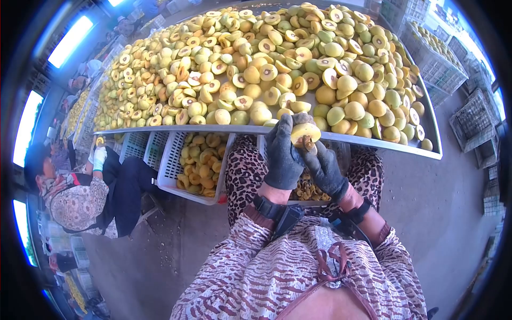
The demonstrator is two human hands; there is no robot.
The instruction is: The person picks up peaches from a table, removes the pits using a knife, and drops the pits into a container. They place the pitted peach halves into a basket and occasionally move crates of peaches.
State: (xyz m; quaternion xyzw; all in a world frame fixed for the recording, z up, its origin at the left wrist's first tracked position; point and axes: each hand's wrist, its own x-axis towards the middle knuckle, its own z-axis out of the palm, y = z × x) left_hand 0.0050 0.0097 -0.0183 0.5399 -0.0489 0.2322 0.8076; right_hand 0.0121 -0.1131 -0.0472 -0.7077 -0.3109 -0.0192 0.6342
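My left hand (pixel 281 152), in a dark glove, grips a yellow peach half (pixel 305 132) just in front of the metal table's near rim (pixel 176 129). Below and right of it, my gloved right hand (pixel 325 169) presses at the brown pit (pixel 308 143) on the fruit's underside; whether it holds a small tool is hidden. Both hands hover over my lap, above a crate of pits and scraps (pixel 308 190). The table is heaped with halved and whole yellow-green peaches (pixel 277 58).
A white plastic crate (pixel 169 165) with peach halves sits under the table at my left. Another person (pixel 80 197) sits on the left, one gloved hand raised. Stacked wire crates (pixel 437 58) with fruit stand at the right. Grey concrete floor (pixel 442 202) lies to the right.
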